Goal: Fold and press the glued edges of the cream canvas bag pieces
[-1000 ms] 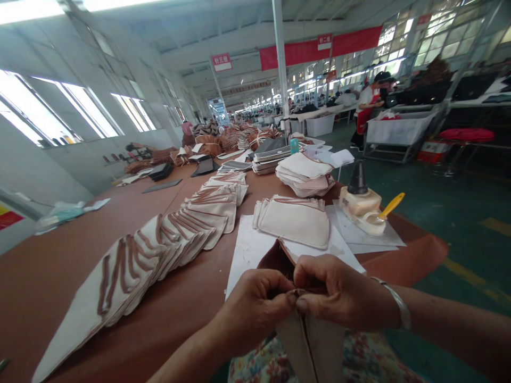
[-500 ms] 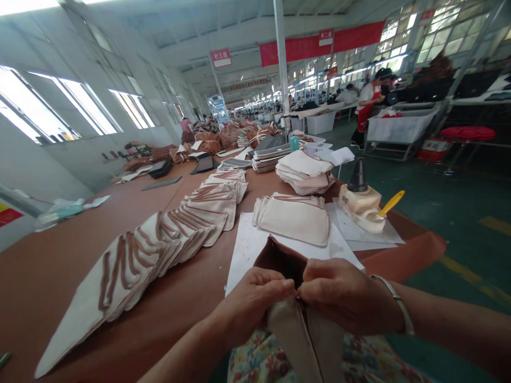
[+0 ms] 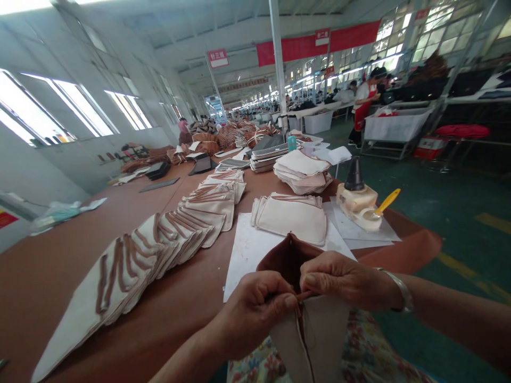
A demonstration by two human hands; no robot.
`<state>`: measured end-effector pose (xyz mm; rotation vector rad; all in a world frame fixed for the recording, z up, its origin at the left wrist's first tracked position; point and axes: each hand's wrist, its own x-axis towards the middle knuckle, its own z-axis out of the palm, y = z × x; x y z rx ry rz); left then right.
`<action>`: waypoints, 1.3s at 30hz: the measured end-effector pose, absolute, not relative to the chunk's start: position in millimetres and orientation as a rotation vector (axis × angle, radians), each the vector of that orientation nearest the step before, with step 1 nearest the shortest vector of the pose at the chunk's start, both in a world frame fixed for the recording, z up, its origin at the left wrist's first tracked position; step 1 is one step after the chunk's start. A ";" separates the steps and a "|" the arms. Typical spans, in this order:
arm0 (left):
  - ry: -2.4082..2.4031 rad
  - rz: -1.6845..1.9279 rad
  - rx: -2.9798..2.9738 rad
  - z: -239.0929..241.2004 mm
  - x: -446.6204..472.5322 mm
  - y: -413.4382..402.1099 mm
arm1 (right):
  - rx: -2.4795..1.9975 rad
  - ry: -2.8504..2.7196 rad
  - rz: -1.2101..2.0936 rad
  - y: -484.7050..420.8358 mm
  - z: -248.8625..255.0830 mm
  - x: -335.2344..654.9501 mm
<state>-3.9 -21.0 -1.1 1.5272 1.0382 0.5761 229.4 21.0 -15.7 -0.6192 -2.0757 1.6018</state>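
My left hand (image 3: 252,308) and my right hand (image 3: 346,281) pinch the top edge of a cream fabric pouch (image 3: 311,335) with brown lining (image 3: 284,258), held upright over the near table edge above my lap. Both hands are closed on the pouch's brown-trimmed rim, thumbs meeting at its centre seam. The pouch mouth stands open behind my fingers. A stack of similar cream pouches (image 3: 293,217) lies on white paper (image 3: 246,249) just beyond my hands.
A long fanned row of cream pieces with brown trim (image 3: 159,242) runs along the brown table (image 3: 59,266). A glue pot with a yellow-handled brush (image 3: 361,205) sits at right. More stacks (image 3: 303,173) lie further back. A person in a red apron (image 3: 361,109) stands far right.
The pouch has been lifted a little and its brown-lined mouth has spread wider. My fingers have shifted along the rim; my right hand sits slightly higher.
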 end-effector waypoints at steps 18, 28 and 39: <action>0.916 0.377 1.415 17.4 -16.6 -10.7 | -0.407 -2.033 1.691 23.3 -12.9 226.5; 1.121 0.330 2.006 28.1 -33.5 1.0 | -0.595 -2.499 0.880 81.1 14.6 246.0; 1.033 0.096 1.547 27.4 -85.7 15.9 | -0.337 -2.304 1.206 74.4 -25.5 197.6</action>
